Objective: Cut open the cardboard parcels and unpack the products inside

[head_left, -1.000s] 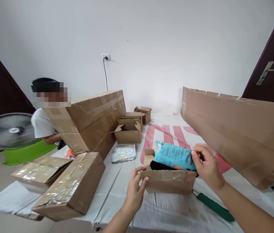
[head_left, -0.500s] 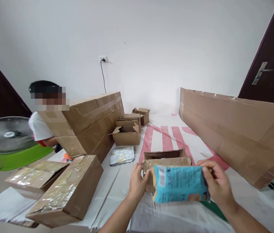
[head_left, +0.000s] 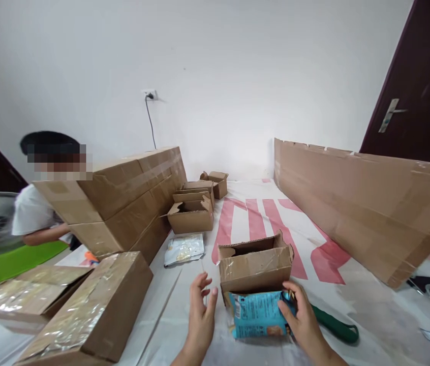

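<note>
Since the earlier frame, the blue packet [head_left: 258, 312] has come down from over the mouth of the small carton [head_left: 255, 269] to a spot low in front of it, and the left hand [head_left: 201, 310] has let go of the carton's edge. The packet now lies between the two hands; whether it touches the carton's near wall I cannot tell. The right hand [head_left: 301, 312] pinches its right end, thumb in front. The left hand is empty, thumb and fingers well apart, just left of the packet.

Just beyond both hands, the small carton stands with its top open. As far as can be judged, the packet is wholly outside it and not yet released, while the carton remains unclosed; its inside is mostly hidden, so what else it holds is unclear.

Right of the right hand, a green-handled tool [head_left: 337, 325] lies on the desk [head_left: 177, 300]. Past the left hand's fingertips rests a silvery packet [head_left: 184, 249], with open cartons [head_left: 190, 222] in a row behind it. Left of the left hand, a taped carton [head_left: 89, 305] lies near stacked cartons [head_left: 134, 203]; a co-worker [head_left: 34, 213] sits beyond. Far right of the right hand stands a long cardboard panel [head_left: 352, 203].
</note>
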The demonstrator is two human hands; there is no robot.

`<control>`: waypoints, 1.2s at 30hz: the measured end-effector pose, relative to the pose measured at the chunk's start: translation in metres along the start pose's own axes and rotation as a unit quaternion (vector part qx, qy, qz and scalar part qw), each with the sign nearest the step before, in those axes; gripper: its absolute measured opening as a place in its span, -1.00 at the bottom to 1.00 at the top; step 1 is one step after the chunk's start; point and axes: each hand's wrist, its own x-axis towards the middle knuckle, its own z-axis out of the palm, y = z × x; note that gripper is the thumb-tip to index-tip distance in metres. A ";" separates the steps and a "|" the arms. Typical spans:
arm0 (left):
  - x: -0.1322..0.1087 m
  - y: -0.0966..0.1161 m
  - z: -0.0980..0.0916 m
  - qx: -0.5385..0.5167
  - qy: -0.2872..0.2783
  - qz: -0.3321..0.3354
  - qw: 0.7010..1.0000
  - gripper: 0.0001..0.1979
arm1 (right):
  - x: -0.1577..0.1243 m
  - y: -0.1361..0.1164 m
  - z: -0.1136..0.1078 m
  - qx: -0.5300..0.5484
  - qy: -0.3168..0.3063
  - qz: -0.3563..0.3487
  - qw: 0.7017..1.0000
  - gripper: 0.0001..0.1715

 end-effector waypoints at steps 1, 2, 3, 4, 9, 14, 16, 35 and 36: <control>-0.009 -0.006 0.000 0.010 0.009 -0.021 1.000 -0.52 | -0.002 0.005 0.000 0.005 0.006 0.016 1.000 -0.46; -0.018 -0.011 0.001 0.020 0.000 -0.042 0.999 -0.53 | -0.003 0.009 0.000 0.015 0.007 0.033 0.999 -0.37; -0.028 -0.017 0.003 0.025 -0.023 -0.058 0.998 -0.53 | -0.005 0.012 0.001 0.025 0.005 0.049 0.998 -0.30; -0.038 -0.022 0.007 0.023 -0.057 -0.066 0.996 -0.52 | -0.007 0.015 0.001 0.033 -0.001 0.059 0.998 -0.24; -0.072 -0.032 0.023 0.012 -0.149 -0.004 0.989 -0.35 | -0.022 -0.001 -0.001 0.076 -0.065 0.078 0.992 -0.40; -0.046 0.020 0.010 0.031 -0.074 0.066 0.995 -0.50 | -0.001 -0.062 -0.026 0.063 -0.031 -0.031 0.997 -0.40; -0.017 0.054 0.007 0.017 -0.068 0.092 0.993 -0.59 | 0.030 -0.089 -0.035 0.058 0.002 -0.064 0.996 -0.30; -0.015 0.069 0.032 0.074 -0.052 0.258 0.962 -0.59 | 0.082 -0.033 -0.058 0.004 0.031 -0.050 0.998 -0.31; -0.018 0.056 0.034 0.125 -0.043 0.253 0.958 -0.59 | 0.079 -0.020 -0.052 0.022 0.013 -0.018 1.000 -0.32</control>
